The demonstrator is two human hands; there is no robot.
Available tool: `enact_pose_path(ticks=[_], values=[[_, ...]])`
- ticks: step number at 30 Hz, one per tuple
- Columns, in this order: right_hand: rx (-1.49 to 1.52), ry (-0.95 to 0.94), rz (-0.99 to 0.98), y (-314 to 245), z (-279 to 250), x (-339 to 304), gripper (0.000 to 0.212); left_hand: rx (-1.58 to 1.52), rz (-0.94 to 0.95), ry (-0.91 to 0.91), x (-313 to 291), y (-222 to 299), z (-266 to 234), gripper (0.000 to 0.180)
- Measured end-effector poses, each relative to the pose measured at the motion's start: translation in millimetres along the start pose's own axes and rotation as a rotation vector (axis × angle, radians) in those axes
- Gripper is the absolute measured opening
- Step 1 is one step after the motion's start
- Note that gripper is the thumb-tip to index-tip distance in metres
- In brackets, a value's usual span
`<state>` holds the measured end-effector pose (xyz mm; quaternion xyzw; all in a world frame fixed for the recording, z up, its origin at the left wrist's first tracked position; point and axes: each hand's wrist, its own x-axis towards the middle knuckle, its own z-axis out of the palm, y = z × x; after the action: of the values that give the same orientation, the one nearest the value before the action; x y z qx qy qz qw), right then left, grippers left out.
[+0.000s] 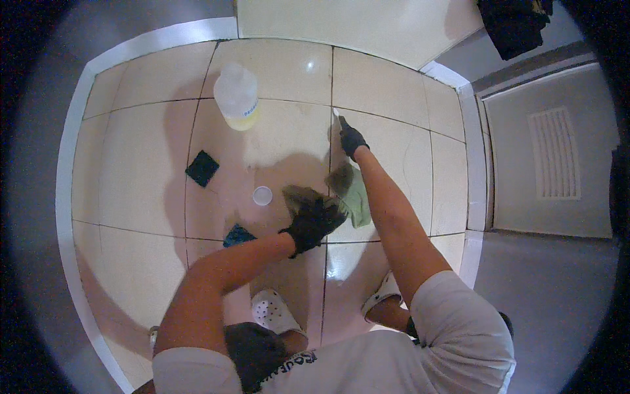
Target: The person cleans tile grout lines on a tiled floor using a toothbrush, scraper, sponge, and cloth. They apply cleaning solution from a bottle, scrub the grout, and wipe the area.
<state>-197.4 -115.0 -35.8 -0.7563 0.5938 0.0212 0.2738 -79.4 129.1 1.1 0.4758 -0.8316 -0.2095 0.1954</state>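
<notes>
Both my hands wear black gloves. My right hand [353, 140] is closed around a slim tool with a white tip [336, 112], which points away from me along a dark grout line. Its exact kind is too small to make out. Nearer to me, my left hand [316, 222] hovers low over the tiles, its fingers apart and slightly bent, with nothing visible in them. Just right of those fingers, a crumpled light green cloth [356, 200] lies on the floor, partly behind my right forearm. A small round white cap [262, 196] sits left of my left hand.
A translucent jug [236, 98] with yellowish liquid stands at the far left. Two dark green scouring pads, one farther [202, 169] and one nearer [239, 236], lie on the beige tiled floor [138, 151]. White skirting [77, 177] borders it; a vented door [551, 154] is at right.
</notes>
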Motion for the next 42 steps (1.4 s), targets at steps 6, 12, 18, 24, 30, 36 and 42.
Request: enact_pose_path(ticks=[6, 12, 18, 24, 30, 36, 42], values=[[0.122, -0.236, 0.016, -40, 38, -158, 0.053, -0.136, 0.117, -0.507, -37, -27, 9, 0.019], [0.041, -0.069, -0.165, -17, 61, -131, 0.062, -0.865, -0.082, -0.687, -95, -30, -133, 0.030], [0.204, -0.077, -0.002, -53, 23, -23, 0.050, -0.555, -0.355, -0.544, -141, -55, -274, 0.038], [0.103, -0.118, -0.008, -2, 77, -198, 0.060, 0.196, -1.132, -0.144, -182, -124, -244, 0.063], [0.112, -0.049, -0.131, -18, 71, -109, 0.060, 0.435, -0.929, -0.066, -216, -152, -101, 0.094], [0.079, 0.004, -0.111, -60, 27, 30, 0.043, 0.428, -1.082, -0.213, -200, -142, -114, 0.109], [0.377, 0.233, 0.472, 160, -25, 42, 0.046, 0.431, -1.079, -0.120, -202, -147, -103, 0.112]])
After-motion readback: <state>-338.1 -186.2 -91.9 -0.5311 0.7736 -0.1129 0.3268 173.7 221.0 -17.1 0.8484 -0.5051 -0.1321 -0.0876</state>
